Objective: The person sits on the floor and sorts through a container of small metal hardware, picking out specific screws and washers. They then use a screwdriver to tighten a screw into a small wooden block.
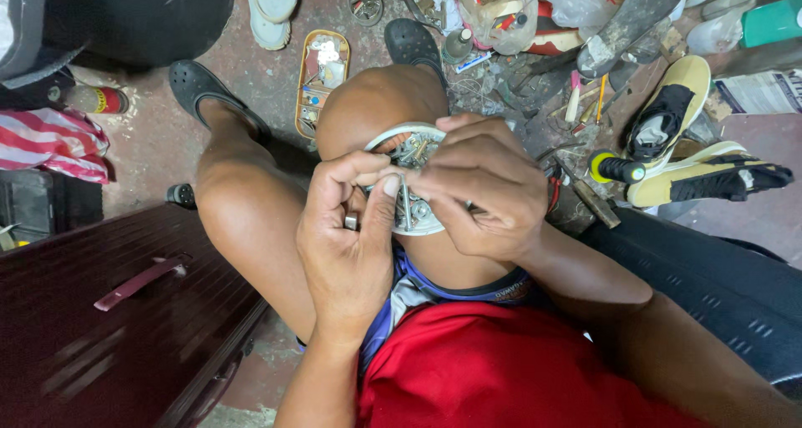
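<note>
A dark maroon ribbed hard-shell suitcase (109,311) lies by the seated person's knee. On that knee rests a shallow round white dish of metal screws (415,157). The left hand (351,227), fingers curled, and the right hand (484,190) together pinch a thin metal nail (406,204), its long axis upright, just above the dish's near rim.

Upper left: cylindrical can (98,100) lying on floor, red and yellow label. Upper right: flat white printed paper package (762,91), dark lettering; teal box (772,20) above it. Top centre: clear plastic bags (576,0).
</note>
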